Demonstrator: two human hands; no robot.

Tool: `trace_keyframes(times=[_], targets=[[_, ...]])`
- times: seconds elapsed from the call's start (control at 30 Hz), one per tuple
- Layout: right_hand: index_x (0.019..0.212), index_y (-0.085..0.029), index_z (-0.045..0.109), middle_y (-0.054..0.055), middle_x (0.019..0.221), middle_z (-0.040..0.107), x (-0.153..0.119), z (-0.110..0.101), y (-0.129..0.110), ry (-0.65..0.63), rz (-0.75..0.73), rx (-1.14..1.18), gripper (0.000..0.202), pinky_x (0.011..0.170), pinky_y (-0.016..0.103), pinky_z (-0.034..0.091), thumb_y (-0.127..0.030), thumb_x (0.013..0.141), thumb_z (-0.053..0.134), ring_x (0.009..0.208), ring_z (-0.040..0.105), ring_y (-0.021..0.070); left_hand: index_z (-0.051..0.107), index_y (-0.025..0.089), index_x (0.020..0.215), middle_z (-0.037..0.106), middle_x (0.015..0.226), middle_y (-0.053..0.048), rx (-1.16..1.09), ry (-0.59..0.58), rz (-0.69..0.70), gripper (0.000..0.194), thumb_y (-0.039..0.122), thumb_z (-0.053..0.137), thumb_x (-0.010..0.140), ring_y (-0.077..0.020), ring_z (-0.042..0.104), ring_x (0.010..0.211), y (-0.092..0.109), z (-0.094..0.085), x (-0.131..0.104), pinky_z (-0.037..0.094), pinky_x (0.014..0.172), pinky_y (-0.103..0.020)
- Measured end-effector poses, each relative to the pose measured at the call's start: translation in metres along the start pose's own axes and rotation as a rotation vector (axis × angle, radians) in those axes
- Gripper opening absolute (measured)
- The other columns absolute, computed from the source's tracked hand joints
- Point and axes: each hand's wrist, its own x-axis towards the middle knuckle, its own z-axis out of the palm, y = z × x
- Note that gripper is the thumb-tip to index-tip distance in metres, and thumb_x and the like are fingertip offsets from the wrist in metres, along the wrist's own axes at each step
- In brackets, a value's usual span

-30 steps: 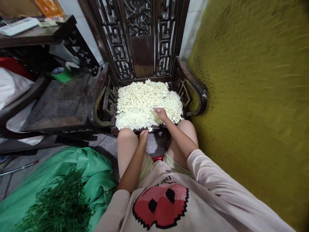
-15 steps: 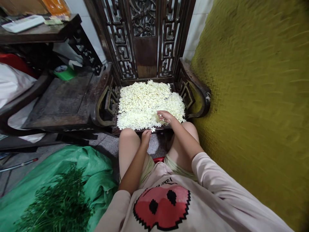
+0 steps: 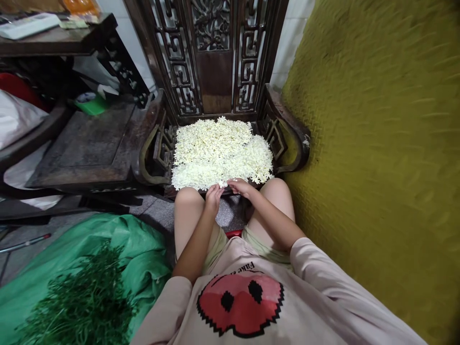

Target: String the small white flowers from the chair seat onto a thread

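Note:
Small white flowers (image 3: 212, 143) cover the seat of a dark carved wooden chair (image 3: 215, 79) in a thick layer. My left hand (image 3: 214, 197) is closed in a pinch just in front of the seat edge, with a white flower (image 3: 223, 184) at its fingertips. From the right, my right hand (image 3: 240, 187) meets it, its fingers bent around small white flower pieces. The two hands almost touch at the flower. Stems between the fingers are too small to make out.
A wooden side table (image 3: 82, 143) on the left bears a green tape roll (image 3: 91, 104). Leafy green stems (image 3: 82, 297) lie on a green sack (image 3: 108, 225) at lower left. A yellow textured sheet (image 3: 373, 143) rises close on the right.
My right hand has come down from over the flower layer to my left hand. The left hand has stayed near the seat edge, rising slightly with its flower.

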Motion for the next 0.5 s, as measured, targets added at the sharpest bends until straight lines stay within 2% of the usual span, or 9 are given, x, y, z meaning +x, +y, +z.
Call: trace_keyframes(times=[0.13,0.3,0.37,0.5], targets=[[0.068,-0.018,0.06,-0.009,0.041,0.038,-0.001,0.003,0.008,0.181,-0.117,-0.104,0.014,0.042,0.02,0.025,-0.03,0.064,0.064,0.039,0.031,0.0067,0.048,0.017,0.073,0.058,0.079,-0.003,0.024,0.044,-0.056,0.019,0.024,0.065,0.07,-0.0148,0.062,0.084,0.001,-0.001,0.001,0.045,0.087,-0.032],[0.064,-0.019,0.061,-0.002,0.063,0.059,-0.008,0.009,0.015,0.345,-0.345,-0.293,0.007,0.063,0.023,0.039,-0.026,0.064,0.062,0.063,0.052,0.0122,0.048,0.018,0.071,0.059,0.078,-0.002,0.022,0.073,-0.1,0.018,0.021,0.066,0.07,-0.0127,0.061,0.079,-0.001,-0.002,0.006,0.045,0.086,-0.032],[0.063,-0.019,0.06,-0.001,0.064,0.06,-0.012,0.012,0.018,0.391,-0.408,-0.377,0.007,0.065,0.024,0.039,-0.025,0.066,0.059,0.064,0.052,0.0131,0.049,0.018,0.072,0.06,0.078,-0.002,0.032,0.066,-0.105,0.018,0.021,0.067,0.069,-0.0127,0.061,0.078,-0.003,-0.003,0.007,0.045,0.086,-0.032],[0.067,-0.019,0.06,-0.002,0.058,0.054,-0.022,0.018,0.029,0.457,-0.499,-0.5,0.011,0.058,0.024,0.036,-0.028,0.071,0.054,0.055,0.046,0.0125,0.051,0.017,0.073,0.06,0.075,-0.002,0.009,0.031,-0.132,0.018,0.02,0.068,0.066,-0.0125,0.061,0.076,-0.006,-0.002,0.006,0.046,0.083,-0.031]])
